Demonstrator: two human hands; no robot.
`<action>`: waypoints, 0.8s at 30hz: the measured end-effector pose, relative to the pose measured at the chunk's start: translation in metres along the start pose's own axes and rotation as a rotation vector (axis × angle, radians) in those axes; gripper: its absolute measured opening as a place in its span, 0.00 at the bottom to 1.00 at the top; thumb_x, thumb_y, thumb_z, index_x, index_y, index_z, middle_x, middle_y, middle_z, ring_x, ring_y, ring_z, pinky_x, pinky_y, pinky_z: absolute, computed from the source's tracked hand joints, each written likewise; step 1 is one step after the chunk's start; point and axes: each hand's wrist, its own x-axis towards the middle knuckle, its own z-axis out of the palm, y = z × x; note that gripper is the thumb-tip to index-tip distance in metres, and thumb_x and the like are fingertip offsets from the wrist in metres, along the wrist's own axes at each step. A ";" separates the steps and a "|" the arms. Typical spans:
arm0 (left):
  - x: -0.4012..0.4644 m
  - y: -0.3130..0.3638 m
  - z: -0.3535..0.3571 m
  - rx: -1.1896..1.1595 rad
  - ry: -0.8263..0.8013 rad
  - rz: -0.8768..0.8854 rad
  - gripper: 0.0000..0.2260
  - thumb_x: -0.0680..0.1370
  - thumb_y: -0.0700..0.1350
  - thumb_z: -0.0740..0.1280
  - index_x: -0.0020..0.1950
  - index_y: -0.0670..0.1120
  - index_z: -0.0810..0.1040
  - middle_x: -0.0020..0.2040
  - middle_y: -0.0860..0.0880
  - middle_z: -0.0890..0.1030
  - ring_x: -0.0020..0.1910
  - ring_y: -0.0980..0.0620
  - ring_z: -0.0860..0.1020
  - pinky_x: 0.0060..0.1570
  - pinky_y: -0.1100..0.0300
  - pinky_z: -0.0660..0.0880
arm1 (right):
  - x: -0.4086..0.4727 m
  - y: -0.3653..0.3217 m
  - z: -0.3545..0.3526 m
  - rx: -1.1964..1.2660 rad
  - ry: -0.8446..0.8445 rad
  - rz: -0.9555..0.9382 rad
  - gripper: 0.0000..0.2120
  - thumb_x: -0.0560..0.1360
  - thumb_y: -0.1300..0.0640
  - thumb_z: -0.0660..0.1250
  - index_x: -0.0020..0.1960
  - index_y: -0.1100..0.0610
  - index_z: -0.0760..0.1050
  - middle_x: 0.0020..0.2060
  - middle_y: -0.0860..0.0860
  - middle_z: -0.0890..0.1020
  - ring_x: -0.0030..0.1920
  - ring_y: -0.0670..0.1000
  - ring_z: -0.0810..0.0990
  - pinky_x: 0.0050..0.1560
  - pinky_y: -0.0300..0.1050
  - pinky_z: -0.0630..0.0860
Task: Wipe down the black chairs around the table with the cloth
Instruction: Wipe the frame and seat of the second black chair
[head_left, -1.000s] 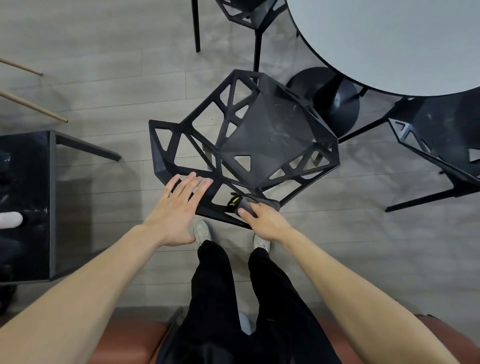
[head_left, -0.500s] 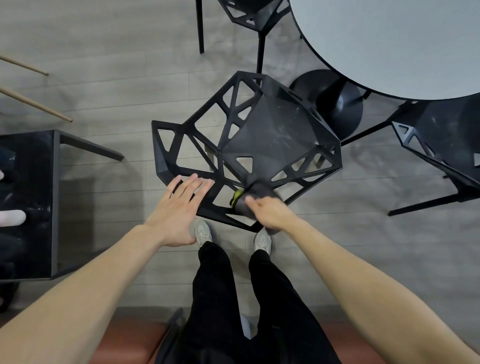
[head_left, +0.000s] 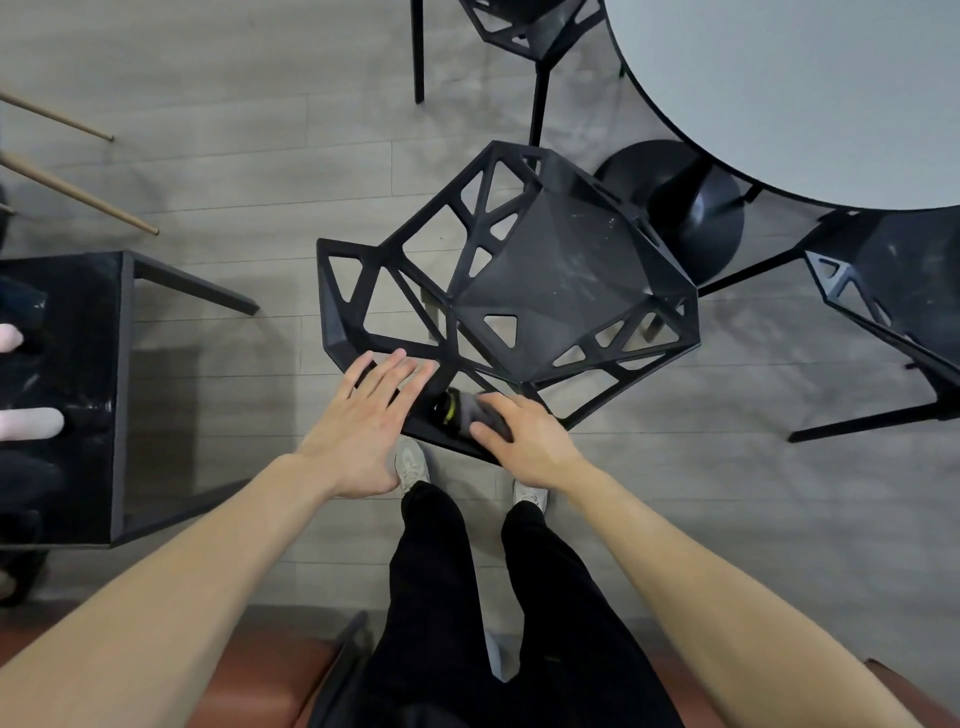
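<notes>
Grey cloth (head_left: 480, 410), gripped by the right hand (head_left: 524, 439), wipes the black chair (head_left: 561, 275) backrest rim; left hand (head_left: 363, 426) rests flat, steadying. Next: advance along unwiped struts.

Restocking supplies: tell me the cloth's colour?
Grey cloth with a yellow-green tag, seen in the head view.

You are standing in what looks like a café or office lounge: angular black chairs (head_left: 524, 291) ring a round pedestal desk (head_left: 789, 98) on grey plank floor (head_left: 234, 104).
</notes>
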 end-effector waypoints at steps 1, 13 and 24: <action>0.000 0.000 0.000 0.000 -0.003 0.000 0.65 0.62 0.58 0.75 0.87 0.47 0.37 0.87 0.46 0.52 0.88 0.45 0.43 0.85 0.42 0.41 | -0.002 -0.009 0.000 0.044 0.017 -0.056 0.24 0.83 0.37 0.63 0.76 0.41 0.68 0.63 0.49 0.79 0.65 0.52 0.75 0.67 0.53 0.73; -0.001 0.002 0.001 -0.007 0.020 0.001 0.68 0.62 0.65 0.75 0.87 0.45 0.34 0.88 0.45 0.49 0.88 0.46 0.41 0.85 0.41 0.42 | -0.005 -0.011 -0.015 0.299 0.024 0.004 0.20 0.81 0.39 0.68 0.71 0.40 0.75 0.62 0.40 0.81 0.61 0.45 0.79 0.62 0.42 0.73; 0.002 0.016 0.002 -0.324 0.372 -0.089 0.34 0.86 0.58 0.58 0.88 0.44 0.53 0.88 0.45 0.55 0.88 0.49 0.44 0.85 0.40 0.46 | 0.075 0.046 -0.019 0.370 0.015 0.384 0.23 0.83 0.35 0.61 0.68 0.50 0.77 0.62 0.50 0.82 0.62 0.53 0.80 0.67 0.53 0.75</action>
